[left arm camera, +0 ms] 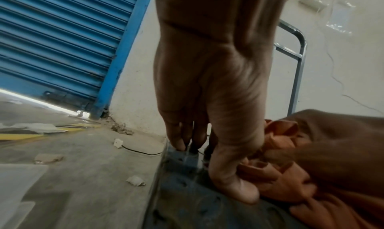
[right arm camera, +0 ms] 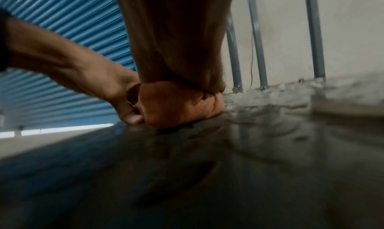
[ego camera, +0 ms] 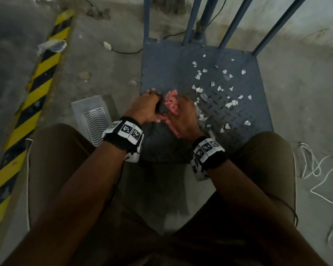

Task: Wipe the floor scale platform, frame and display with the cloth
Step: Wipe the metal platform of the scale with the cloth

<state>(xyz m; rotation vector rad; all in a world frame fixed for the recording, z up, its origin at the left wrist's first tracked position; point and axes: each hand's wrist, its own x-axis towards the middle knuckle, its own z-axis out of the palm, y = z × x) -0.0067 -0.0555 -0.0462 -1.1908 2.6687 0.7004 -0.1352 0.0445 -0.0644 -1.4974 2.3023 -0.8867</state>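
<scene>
Lying bunched near the platform's (ego camera: 161, 60) front left corner, the pink cloth (ego camera: 172, 105) is crumpled into loose folds (more orange in the left wrist view). The platform itself is dark grey-blue tread plate, with white paper scraps (ego camera: 217, 87) strewn over its right half and upright frame bars (ego camera: 190, 22) rising from its far edge. The right hand (ego camera: 185, 118) curls its fingers round the cloth and presses it down on the plate. The left hand (ego camera: 145, 110) sits just beside it at the left edge, its fingertips (left arm camera: 179, 143) down on the plate and thumb touching the cloth, fingers fairly straight, gripping nothing.
</scene>
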